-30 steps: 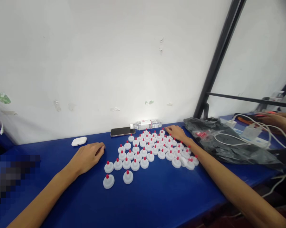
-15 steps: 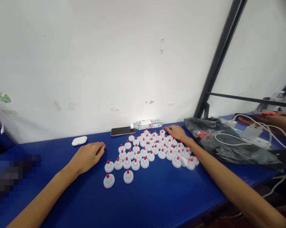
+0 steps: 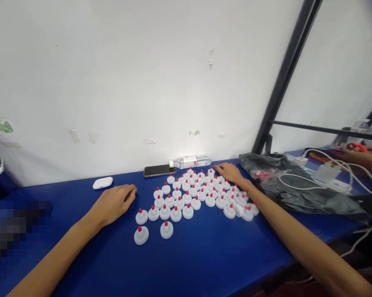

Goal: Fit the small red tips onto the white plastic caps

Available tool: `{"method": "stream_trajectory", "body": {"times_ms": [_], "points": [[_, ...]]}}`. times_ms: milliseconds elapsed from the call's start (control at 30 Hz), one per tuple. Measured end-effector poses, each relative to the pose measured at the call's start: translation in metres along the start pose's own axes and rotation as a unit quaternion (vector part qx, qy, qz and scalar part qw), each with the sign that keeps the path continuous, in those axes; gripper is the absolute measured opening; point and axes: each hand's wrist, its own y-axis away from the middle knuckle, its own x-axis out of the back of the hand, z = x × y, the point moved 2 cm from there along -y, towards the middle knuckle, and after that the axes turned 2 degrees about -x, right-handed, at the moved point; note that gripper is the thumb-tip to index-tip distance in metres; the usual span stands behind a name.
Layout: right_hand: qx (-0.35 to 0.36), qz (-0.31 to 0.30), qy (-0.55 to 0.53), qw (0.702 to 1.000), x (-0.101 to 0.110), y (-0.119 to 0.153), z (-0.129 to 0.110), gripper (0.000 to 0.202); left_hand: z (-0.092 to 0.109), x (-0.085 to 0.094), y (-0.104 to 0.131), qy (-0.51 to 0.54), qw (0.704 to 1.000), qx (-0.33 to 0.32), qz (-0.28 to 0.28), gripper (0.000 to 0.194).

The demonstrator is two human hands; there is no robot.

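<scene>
The left hand [image 3: 114, 203] lies loosely curled, left of red-tipped white caps [image 3: 188, 212] — the right hand [image 3: 230, 172], seemingly relaxed too, at their far right.

We face a plain white wall [image 3: 127, 74], scuffed in places, with a torn green patch [image 3: 1, 125] at far left and a bright glow low near the middle. Against it we see a blue tabletop [image 3: 189, 264]; rightward, a black post [image 3: 285, 78] slants upward, joined by a thin crossbar [image 3: 316, 126].
</scene>
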Motion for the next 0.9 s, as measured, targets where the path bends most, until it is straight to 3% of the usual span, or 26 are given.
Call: {"method": "stream_trajectory", "body": {"times_ms": [900], "points": [[-0.002,0.001,0.002,1.000,-0.0009,-0.0003,0.0004,0.032,0.0000,-0.0002,-0.0008,0.007,1.000,-0.003,0.012,0.040]]}}
